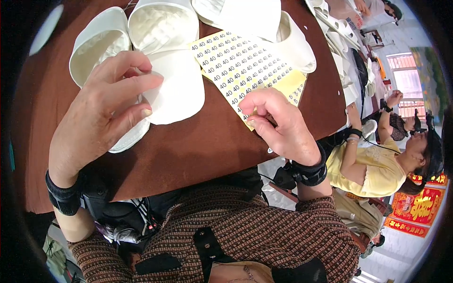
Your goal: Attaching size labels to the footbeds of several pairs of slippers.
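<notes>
My left hand [101, 101] hovers over the white slippers, its thumb and bent fingers apart with nothing visible between them. Beneath its fingertips lies the flat, pale sole of one white slipper [177, 92]. Another white slipper [96, 45] sits to its left, partly covered by that hand. My right hand [283, 122] is curled at the near edge of a sticker sheet [245, 61], yellow with rows of small round white labels. Its thumb and forefinger come close together; whether a label is between them is too small to make out.
More white slippers [295, 45] lie along the far side of the brown table [188, 151]. A single round label [270, 150] sticks near its front edge. At right, a co-worker in a yellow top [373, 165] sits by a table holding further white pieces [337, 33].
</notes>
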`<state>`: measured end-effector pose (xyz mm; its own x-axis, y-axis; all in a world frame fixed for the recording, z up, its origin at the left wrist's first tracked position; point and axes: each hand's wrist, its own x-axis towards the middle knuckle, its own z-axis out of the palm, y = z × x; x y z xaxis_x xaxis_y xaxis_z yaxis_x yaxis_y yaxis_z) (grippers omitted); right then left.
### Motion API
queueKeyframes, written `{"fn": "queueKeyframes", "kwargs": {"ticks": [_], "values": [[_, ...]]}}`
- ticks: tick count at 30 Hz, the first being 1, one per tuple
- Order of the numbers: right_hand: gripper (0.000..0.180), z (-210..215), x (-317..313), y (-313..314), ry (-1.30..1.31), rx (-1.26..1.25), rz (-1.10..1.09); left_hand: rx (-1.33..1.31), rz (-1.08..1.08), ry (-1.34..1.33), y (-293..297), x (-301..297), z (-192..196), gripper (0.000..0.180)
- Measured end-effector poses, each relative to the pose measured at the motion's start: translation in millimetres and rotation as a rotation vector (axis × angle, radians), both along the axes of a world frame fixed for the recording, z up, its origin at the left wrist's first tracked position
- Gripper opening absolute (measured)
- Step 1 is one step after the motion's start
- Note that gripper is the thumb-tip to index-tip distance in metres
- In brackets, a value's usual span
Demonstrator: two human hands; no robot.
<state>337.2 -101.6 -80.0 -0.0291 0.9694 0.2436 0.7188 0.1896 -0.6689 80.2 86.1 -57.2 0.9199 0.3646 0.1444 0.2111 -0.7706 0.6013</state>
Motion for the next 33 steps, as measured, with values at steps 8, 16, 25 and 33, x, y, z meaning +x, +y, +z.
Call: {"fn": "queueKeyframes", "kwargs": {"ticks": [8, 16, 25, 33], "values": [[0.029, 4.1, -1.0, 2.5, -0.056, 0.011, 0.04, -0.015, -0.005, -0.006, 0.9, -0.4, -1.4, 0.039], [0.027, 4.3, -1.5, 2.7, -0.062, 0.017, 0.045, 0.007, -0.016, 0.007, 2.2, -1.4, -1.6, 0.037], [0.034, -3.9, 3.3, -4.4, 0.208, -0.13, -0.044, 0.017, -0.01, -0.003, 2.0, -0.1, -1.6, 0.036], [0.036, -5.8, 5.5, -6.1, 0.218, -0.124, -0.09, 0.008, 0.003, 0.011, 1.4, 1.1, -0.7, 0.036]]}}
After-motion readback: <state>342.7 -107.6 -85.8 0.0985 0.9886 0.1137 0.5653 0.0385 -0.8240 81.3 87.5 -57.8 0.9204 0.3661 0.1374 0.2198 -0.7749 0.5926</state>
